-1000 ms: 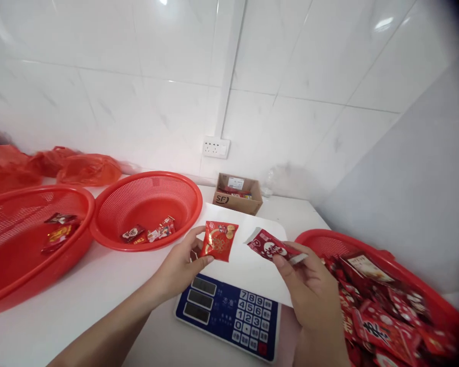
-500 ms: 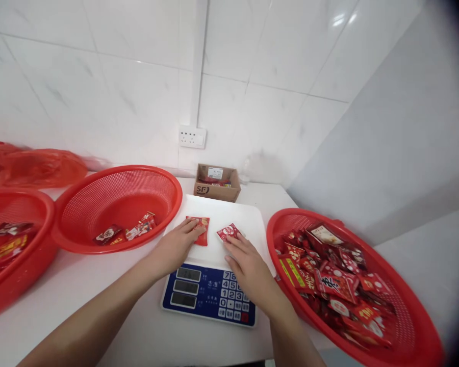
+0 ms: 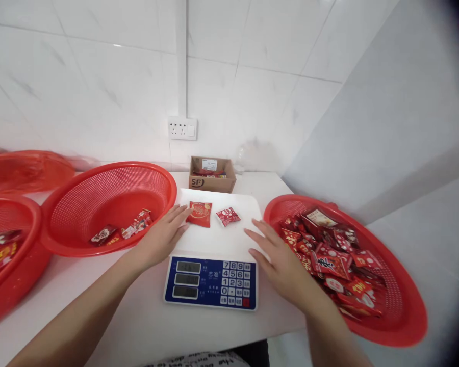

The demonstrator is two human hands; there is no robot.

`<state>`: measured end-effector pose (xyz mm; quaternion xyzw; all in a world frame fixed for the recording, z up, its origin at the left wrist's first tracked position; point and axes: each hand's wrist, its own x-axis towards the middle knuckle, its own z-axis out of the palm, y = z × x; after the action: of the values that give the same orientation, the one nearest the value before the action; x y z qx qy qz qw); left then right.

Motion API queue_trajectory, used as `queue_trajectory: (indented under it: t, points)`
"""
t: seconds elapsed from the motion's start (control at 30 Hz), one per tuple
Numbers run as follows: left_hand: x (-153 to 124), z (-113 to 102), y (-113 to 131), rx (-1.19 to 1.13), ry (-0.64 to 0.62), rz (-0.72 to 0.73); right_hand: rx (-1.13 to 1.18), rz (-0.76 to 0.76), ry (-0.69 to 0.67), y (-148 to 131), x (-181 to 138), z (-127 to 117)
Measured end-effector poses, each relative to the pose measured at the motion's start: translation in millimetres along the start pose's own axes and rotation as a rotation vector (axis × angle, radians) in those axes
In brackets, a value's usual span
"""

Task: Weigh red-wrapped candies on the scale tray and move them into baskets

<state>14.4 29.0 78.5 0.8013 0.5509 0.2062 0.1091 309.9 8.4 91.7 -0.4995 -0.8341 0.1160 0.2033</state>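
Observation:
Two small red snack packets lie on the white pan of a digital scale. The left packet is plain red with gold print; the right packet is red with white print. My left hand is beside the left packet, fingers stretched out, holding nothing. At the pan's right edge my right hand hovers with fingers spread and nothing in them. Below the pan, the blue keypad panel carries number keys and dark displays.
On the right a red basket holds many snack packets. Two more red baskets stand on the left, the nearer-to-centre basket with a few packets. Behind the scale is a cardboard box. A red plastic bag lies at the back left.
Both hands have come off the two packets and moved apart, the left hand to the left and the right hand to the right. The packets stay on the scale. The view has shifted slightly.

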Motion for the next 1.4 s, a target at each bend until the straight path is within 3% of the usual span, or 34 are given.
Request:
queue_trajectory:
  t: [0.1,0.2,0.33,0.5,0.6,0.73,0.83,1.0,1.2,1.4]
  points:
    - [-28.5,-12.8,-6.4,-0.121,0.042,-0.092,-0.111,0.142,0.009,31.1,-24.9,-21.5]
    - [-41.4,-18.0,-12.0,-0.174,0.028,-0.126,-0.184,0.285,-0.121,63.9,-41.6,-32.5]
    - [-23.3,-16.5,-21.1,-0.193,0.022,-0.121,-0.254,0.357,-0.383,82.4,-41.8,-34.6]
    - [12.6,-8.7,-31.6,-0.237,0.173,-0.17,-0.228,0.277,-0.424,72.4,-21.4,-29.2]
    - [11.2,-0.2,-26.8,-0.288,0.322,-0.203,-0.212,0.316,-0.444,74.7,-15.1,-23.8]
    - [-10.1,17.9,-20.1,-0.434,0.685,-0.269,-0.195,0.333,-0.481,85.4,-13.3,-17.2]
    - [-24.4,34.5,-21.4,-0.484,0.846,-0.309,-0.208,0.333,-0.495,87.1,-10.1,-14.0]
    - [-37.5,48.2,-27.5,-0.441,0.872,-0.318,-0.239,0.321,-0.539,84.2,-1.8,-18.1]
    - [-44.2,49.1,-31.2,-0.385,0.78,-0.374,-0.277,0.4,-0.67,97.3,10.1,-40.7]
    - [-45.2,50.6,-33.7,-0.399,0.738,-0.417,-0.47,0.561,-0.431,129.0,41.6,-33.7]
